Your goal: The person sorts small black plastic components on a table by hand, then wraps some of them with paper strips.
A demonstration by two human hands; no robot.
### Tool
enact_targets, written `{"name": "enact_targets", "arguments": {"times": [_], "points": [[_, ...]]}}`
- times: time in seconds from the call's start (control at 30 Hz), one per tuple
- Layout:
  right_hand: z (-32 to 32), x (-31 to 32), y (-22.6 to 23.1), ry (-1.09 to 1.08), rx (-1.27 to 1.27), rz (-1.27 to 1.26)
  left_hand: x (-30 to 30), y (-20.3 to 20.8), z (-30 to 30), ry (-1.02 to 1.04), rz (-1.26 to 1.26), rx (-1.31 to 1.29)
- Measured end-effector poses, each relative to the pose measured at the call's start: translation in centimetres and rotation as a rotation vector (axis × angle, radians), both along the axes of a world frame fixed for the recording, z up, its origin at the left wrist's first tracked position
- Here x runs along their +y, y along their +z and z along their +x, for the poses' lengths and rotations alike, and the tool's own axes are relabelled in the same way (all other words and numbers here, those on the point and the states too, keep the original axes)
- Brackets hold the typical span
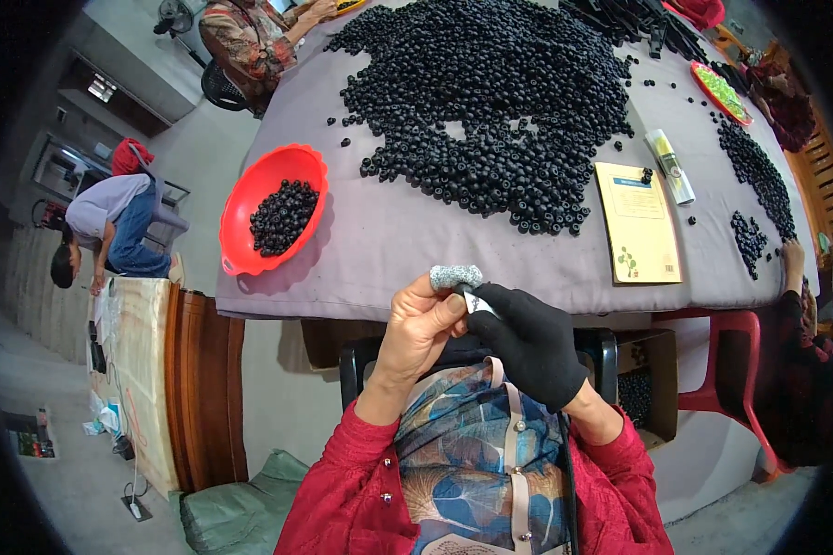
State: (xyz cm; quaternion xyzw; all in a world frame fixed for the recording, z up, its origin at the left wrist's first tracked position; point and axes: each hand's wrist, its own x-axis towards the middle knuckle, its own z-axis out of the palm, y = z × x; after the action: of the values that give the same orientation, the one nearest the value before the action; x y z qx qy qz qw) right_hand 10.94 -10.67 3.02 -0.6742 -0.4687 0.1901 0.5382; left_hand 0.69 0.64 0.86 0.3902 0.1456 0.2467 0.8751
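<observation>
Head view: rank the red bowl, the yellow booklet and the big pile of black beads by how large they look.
1. big pile of black beads
2. red bowl and yellow booklet: too alike to rank.

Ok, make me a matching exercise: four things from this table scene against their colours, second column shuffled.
Things:
1. bowl at the table's left edge
2. booklet lying on the cloth
3. glove on the right hand
4. tablecloth

Colours:
A. yellow
B. black
C. grey
D. red

Pairs: 1-D, 2-A, 3-B, 4-C
</observation>
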Motion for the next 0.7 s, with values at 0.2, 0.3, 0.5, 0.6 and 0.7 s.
{"name": "enact_targets", "arguments": {"times": [0.2, 0.3, 0.5, 0.6, 0.7], "points": [[-0.08, 0.02, -0.04, 0.009, 0.044, 0.018, 0.23, 0.12, -0.27, -0.016, 0.044, 0.014], [-0.05, 0.04, 0.02, -0.007, 0.000, -0.022, 0.30, -0.02, -0.27, -0.013, 0.034, 0.025], [0.06, 0.06, -0.31, -0.006, 0.026, -0.039, 0.30, -0.07, -0.10, -0.014, 0.013, 0.018], [0.17, 0.09, -0.29, 0.010, 0.071, -0.022, 0.47, -0.18, -0.13, -0.040, 0.016, -0.004], [0.12, 0.08, 0.01, 0.004, 0.065, -0.065, 0.53, -0.07, -0.20, -0.051, 0.029, 0.004]]}}
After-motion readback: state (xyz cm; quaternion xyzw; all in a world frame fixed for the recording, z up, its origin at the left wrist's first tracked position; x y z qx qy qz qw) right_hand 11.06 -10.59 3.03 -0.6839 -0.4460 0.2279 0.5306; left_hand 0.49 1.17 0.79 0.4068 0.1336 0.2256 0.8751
